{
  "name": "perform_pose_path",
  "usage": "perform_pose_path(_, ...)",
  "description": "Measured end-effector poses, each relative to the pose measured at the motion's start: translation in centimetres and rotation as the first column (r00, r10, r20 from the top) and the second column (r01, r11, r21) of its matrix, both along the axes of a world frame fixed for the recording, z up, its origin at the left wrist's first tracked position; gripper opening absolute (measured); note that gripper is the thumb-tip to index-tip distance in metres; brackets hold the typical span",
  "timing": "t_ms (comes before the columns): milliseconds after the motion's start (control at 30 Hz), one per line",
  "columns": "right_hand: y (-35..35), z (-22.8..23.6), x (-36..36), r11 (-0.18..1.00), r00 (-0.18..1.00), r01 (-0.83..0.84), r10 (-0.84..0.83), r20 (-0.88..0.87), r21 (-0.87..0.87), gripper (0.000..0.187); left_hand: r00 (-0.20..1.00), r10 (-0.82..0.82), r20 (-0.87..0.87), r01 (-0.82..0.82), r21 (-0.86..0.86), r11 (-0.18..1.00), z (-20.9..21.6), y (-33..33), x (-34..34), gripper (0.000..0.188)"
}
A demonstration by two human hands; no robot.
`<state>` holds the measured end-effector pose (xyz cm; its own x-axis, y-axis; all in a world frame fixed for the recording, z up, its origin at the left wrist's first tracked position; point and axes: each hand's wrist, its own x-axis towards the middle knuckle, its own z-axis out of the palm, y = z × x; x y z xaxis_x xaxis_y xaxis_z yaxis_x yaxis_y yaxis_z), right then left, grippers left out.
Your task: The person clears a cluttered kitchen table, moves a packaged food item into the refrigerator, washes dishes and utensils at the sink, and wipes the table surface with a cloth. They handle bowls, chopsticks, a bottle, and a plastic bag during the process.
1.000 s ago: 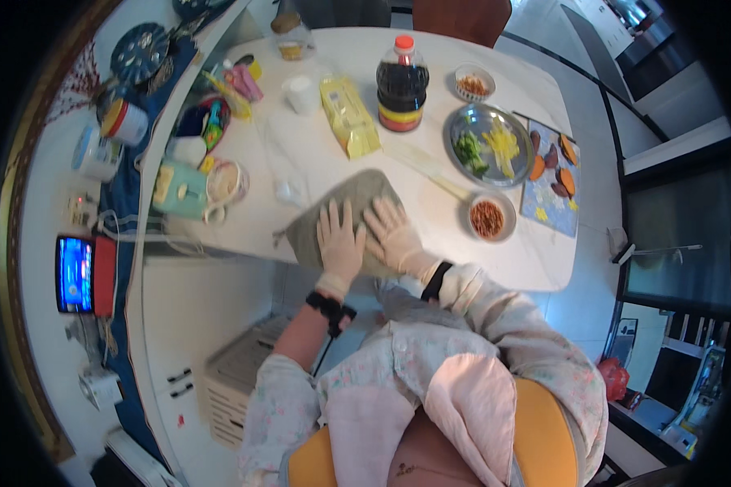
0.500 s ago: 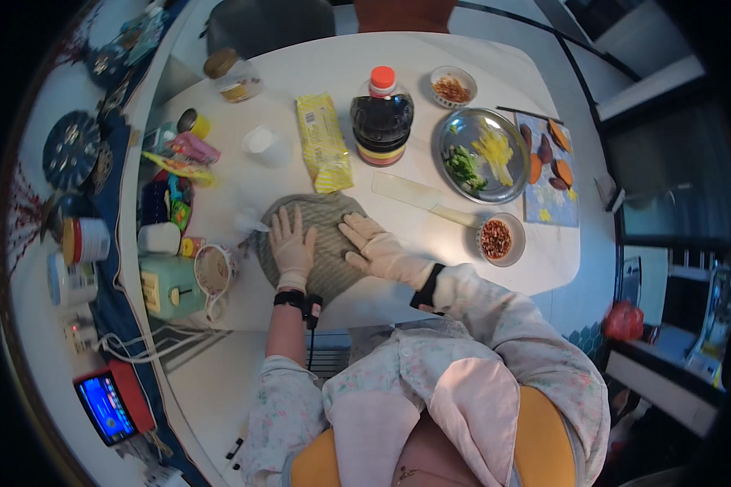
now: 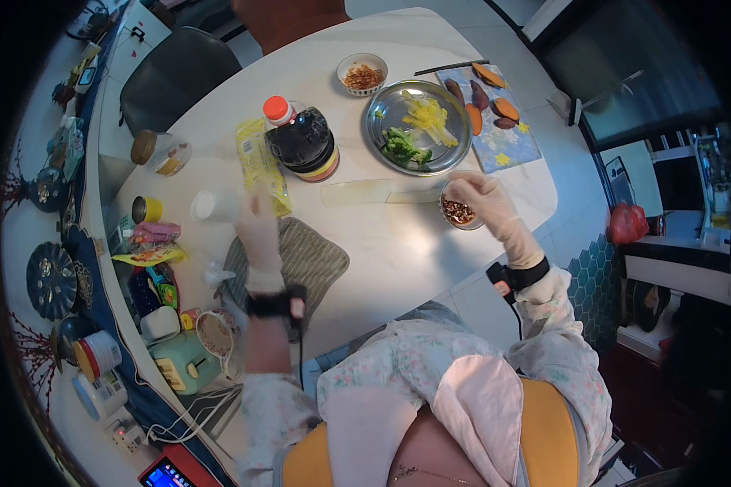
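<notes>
My right hand point(image 3: 493, 209), in a thin pale glove, is closed at the rim of a small bowl point(image 3: 468, 226) of chopped reddish-brown bits. Its fingers curl over the bowl's upper side; the thumb is mostly hidden. My left hand point(image 3: 257, 237), gloved too, hovers over or rests on a grey-green striped cloth point(image 3: 321, 256); I cannot tell which. Motion smears its fingers. Between the hands and the plate lies a pale, flat, broad-bladed tool point(image 3: 356, 193), its handle end close to the bowl.
A steel plate point(image 3: 374, 150) holds yellow and green chopped vegetables. Beyond it are a patterned board point(image 3: 508, 150) with cut sweet potatoes and another bowl point(image 3: 362, 75). A large dark bottle point(image 3: 304, 142) stands beside a yellow packet point(image 3: 260, 158). A mug point(image 3: 217, 334) and toaster point(image 3: 183, 361) line the left.
My hands have come off the middle of the cloth. The right has gone right to the small bowl; the left has drawn to the cloth's left side. The view has shifted and turned.
</notes>
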<state>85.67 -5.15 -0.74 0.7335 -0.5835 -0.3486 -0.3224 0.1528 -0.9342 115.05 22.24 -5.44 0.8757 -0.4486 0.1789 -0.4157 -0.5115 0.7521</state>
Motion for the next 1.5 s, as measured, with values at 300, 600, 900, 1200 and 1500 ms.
perform_pose_path(300, -10.8, -4.0, -3.1, 0.968, 0.969, 0.145, -0.096, -0.230, 0.206, 0.030, 0.655, -0.559, -0.509, 0.304, -0.499, 0.811, 2.3, -10.7, 11.4, 0.037)
perform_pose_path(600, -15.2, -7.4, -2.4, 0.979, 0.930, 0.093, -0.022, -0.366, 0.179, 0.031, 0.826, -0.564, -0.024, 0.564, 0.013, 0.826, -1.0, -7.0, 12.8, 0.033)
perform_pose_path(900, -11.3, -8.5, -8.6, 0.988, 0.903, 0.007, 0.059, -0.425, 0.153, 0.046, 0.738, -0.378, -0.558, 0.290, -0.243, 0.926, 0.1, 0.8, 7.0, 0.046)
perform_pose_path(1200, -3.9, -9.1, -9.6, 0.749, 0.991, -0.011, -0.079, 0.106, 0.663, 0.067, 0.502, -0.533, -0.681, 0.348, -0.405, 0.846, 5.1, 0.7, 0.4, 0.038)
perform_pose_path(1500, -2.8, -9.9, -9.0, 0.686, 0.974, 0.018, -0.177, 0.143, 0.727, 0.067, 0.341, -0.486, -0.805, 0.455, -0.311, 0.834, 5.9, 0.5, -3.6, 0.041)
